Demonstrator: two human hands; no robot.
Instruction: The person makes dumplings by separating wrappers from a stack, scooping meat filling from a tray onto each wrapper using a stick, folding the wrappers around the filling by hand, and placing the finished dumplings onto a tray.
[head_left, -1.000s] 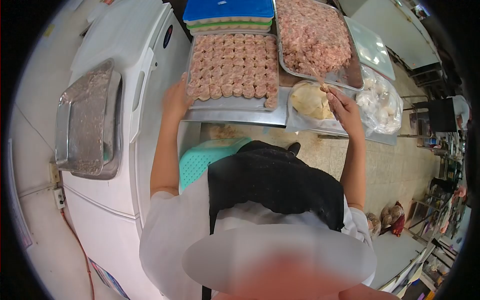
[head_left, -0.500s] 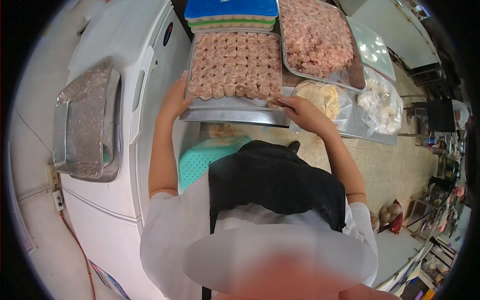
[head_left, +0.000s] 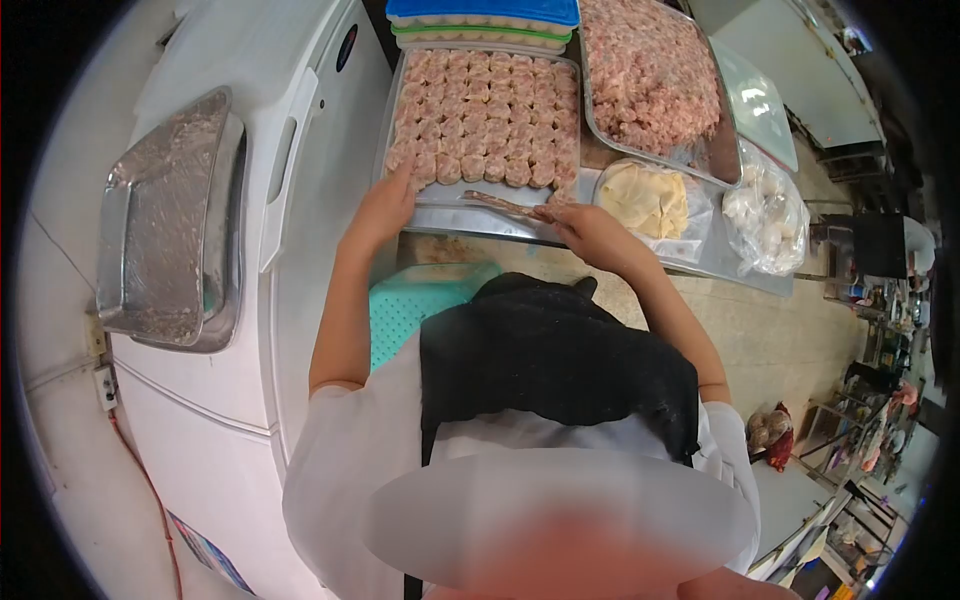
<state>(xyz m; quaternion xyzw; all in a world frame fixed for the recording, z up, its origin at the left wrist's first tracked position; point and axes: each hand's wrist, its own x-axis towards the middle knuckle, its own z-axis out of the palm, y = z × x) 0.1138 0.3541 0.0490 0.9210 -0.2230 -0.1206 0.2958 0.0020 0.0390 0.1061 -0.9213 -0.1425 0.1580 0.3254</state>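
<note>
My right hand (head_left: 590, 235) is closed round a flat spreading stick (head_left: 500, 204) smeared with meat, its tip pointing left over the front of the tray. My left hand (head_left: 385, 208) is at the front left corner of the dumpling tray (head_left: 390, 110), fingers stretched forward against the nearest dumplings, fingertips partly hidden. Tight rows of open-topped meat dumplings (head_left: 485, 115) fill most of the tray. Right of my right hand lies a stack of pale yellow wrappers (head_left: 645, 200) on plastic. Behind them, a metal tray (head_left: 735, 160) holds a heap of minced meat (head_left: 650, 75).
Stacked boxes with a blue lid (head_left: 480, 12) stand behind the dumplings. A clear bag of white lumps (head_left: 765, 220) sits at the right. Left are a white fridge (head_left: 200, 400) and an emptied metal pan (head_left: 160, 230). A turquoise basket (head_left: 425, 310) is below the worktop.
My left hand has shifted from the tray's left edge to the front left dumplings. The stick has swung out leftward in my right hand. The whole view has shifted slightly.
</note>
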